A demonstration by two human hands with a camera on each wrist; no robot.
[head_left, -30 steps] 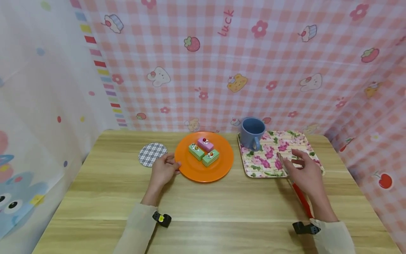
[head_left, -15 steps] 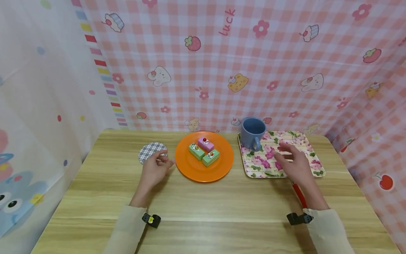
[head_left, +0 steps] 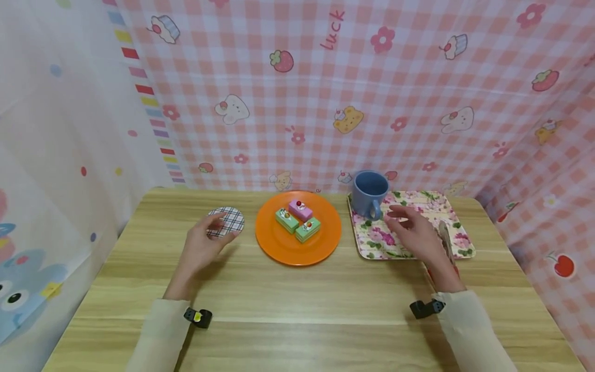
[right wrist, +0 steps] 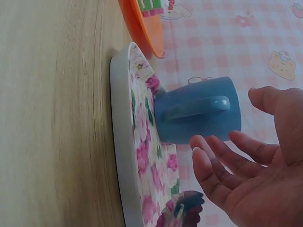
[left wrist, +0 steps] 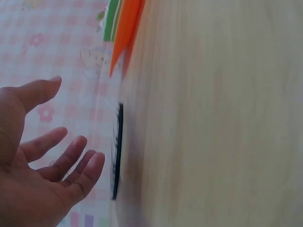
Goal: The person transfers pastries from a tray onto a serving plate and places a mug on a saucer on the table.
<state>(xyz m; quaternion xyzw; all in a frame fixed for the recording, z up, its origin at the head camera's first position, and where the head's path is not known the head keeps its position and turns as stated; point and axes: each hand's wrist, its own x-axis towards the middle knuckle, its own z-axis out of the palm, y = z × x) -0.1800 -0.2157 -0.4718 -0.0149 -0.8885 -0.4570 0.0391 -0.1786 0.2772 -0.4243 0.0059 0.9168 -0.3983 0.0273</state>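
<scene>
My left hand [head_left: 202, 243] hovers by a round black-and-white plaid coaster [head_left: 232, 223], fingers spread with nothing between them. In the left wrist view the coaster [left wrist: 117, 151] shows edge-on, just past the fingertips. A blue mug [head_left: 369, 192] stands upright on the back left part of a floral tray [head_left: 378, 252]. Over that tray my right hand [head_left: 416, 235] is held with relaxed fingers, close to the mug's handle [right wrist: 201, 108]. Metal tongs [head_left: 444, 236] with red handles lie at the tray's right half, partly hidden under the right hand and wrist.
Between the hands sits an orange plate [head_left: 297, 256] bearing a pink cake piece [head_left: 300, 210] and two green cake pieces [head_left: 308, 230]. A pink checked cloth [head_left: 297, 93] hangs behind the wooden table [head_left: 307, 330].
My left hand has left the orange plate's rim and moved left to the coaster. My right hand has shifted left from the tongs toward the mug's handle, uncovering the tongs' metal end.
</scene>
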